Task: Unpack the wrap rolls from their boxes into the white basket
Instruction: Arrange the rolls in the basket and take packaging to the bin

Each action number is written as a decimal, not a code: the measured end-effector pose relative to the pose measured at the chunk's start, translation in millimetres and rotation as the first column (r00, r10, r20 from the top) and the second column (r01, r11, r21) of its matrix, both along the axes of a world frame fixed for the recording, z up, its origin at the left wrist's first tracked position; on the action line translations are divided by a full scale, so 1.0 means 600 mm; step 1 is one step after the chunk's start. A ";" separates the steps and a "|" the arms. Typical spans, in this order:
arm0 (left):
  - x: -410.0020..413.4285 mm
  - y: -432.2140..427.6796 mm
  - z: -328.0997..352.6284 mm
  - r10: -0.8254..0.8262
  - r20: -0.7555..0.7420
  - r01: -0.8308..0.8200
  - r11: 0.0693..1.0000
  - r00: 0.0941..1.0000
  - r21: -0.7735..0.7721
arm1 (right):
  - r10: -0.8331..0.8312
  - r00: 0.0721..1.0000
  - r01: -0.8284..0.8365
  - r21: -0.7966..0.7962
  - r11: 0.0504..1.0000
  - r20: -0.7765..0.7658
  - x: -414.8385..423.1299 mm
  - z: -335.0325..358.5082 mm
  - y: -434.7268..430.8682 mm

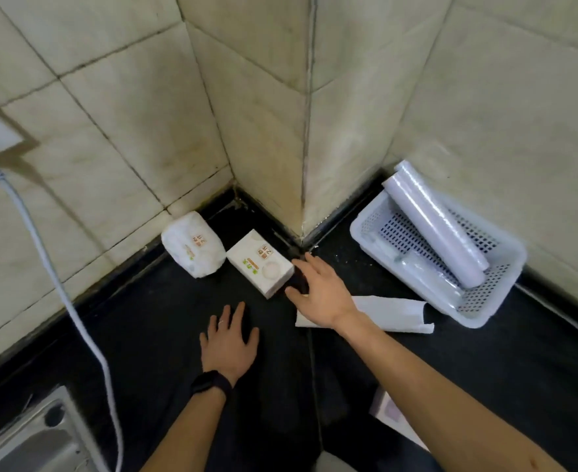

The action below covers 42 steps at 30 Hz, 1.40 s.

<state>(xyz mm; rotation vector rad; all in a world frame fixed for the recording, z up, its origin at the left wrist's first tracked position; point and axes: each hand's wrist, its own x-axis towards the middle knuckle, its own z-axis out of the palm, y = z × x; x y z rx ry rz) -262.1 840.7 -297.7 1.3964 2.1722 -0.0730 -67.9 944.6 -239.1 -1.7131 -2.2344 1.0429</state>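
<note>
Dark counter (165, 321): right grip (318, 287) open beside box (260, 264).

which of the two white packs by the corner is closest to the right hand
The crisp rectangular pack, beside the right hand; the crumpled soft pack lies farther left.

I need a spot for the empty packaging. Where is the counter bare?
Bare counter lies left of the left hand, between cable and tissue pack. More sits below the basket, past the paper sheet. The corner is crowded: pack, box, right hand.
</note>
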 end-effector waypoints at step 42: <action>0.455 0.451 0.026 -0.920 -0.127 0.883 0.391 0.370 -0.260 | -0.228 0.828 0.284 -0.034 0.958 0.512 0.415 -0.070 0.070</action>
